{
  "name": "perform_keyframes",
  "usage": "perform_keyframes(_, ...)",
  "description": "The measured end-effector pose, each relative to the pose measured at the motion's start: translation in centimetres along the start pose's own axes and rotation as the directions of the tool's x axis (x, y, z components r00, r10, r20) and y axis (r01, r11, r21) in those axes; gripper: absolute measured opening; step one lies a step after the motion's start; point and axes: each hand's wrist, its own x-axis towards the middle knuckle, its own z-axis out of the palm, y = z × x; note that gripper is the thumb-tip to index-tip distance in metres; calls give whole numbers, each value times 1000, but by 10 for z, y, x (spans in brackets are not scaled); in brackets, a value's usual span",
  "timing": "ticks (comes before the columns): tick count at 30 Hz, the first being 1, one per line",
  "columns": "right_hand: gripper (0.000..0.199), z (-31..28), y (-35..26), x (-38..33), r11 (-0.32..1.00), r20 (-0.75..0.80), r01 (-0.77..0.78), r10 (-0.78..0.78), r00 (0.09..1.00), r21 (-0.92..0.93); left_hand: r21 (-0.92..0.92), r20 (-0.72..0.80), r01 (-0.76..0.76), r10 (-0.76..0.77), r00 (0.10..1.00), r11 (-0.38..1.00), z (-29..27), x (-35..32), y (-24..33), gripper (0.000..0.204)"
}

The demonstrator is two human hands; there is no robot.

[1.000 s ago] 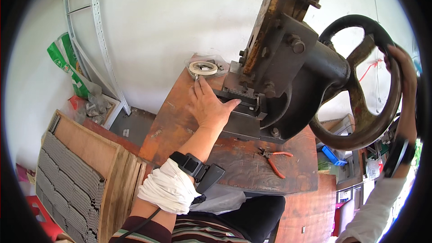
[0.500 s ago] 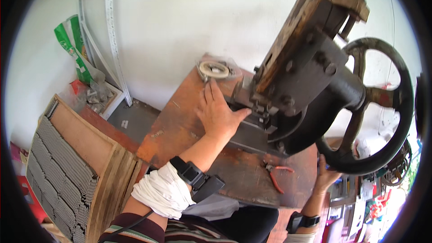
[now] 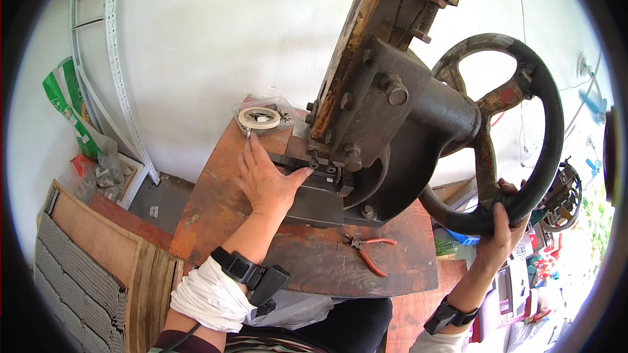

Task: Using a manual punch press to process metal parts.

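A dark metal hand press (image 3: 392,117) stands on the worn wooden bench. My left hand (image 3: 267,180) is at its die block (image 3: 327,175), fingers stretched out and thumb apart. The thumb tip touches the front of the die; the fingertips reach toward a shallow clear plastic tray (image 3: 285,117) holding a cream ring (image 3: 246,117) and small dark pieces. Whether something thin lies under the fingers I cannot make out. On the right, my right hand (image 3: 507,225) is wrapped round the lower rim of the press's big black handwheel (image 3: 553,137).
Red-handled pliers (image 3: 370,260) lie on the bench (image 3: 216,189) before the press. At left, a wooden tray (image 3: 98,222) holds rows of grey parts. Behind it are a green bag (image 3: 69,101) and a metal shelf post (image 3: 121,72). Another handwheel machine (image 3: 561,196) stands far right.
My right hand has come up from beside the wheel and taken hold of its lower rim. The wheel's spokes have turned counterclockwise. The view has shifted right; my left hand stays at the die.
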Motion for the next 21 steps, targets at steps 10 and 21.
perform_keyframes(10,33,25,57,-44,982,-220,164,-182,958,-94,-14,12,-4,4,1000,1000,-1,-3,2,110)
perform_keyframes(21,44,-60,-62,175,875,235,-382,455,859,-298,-47,-19,-93,93,996,995,3,-2,0,109)
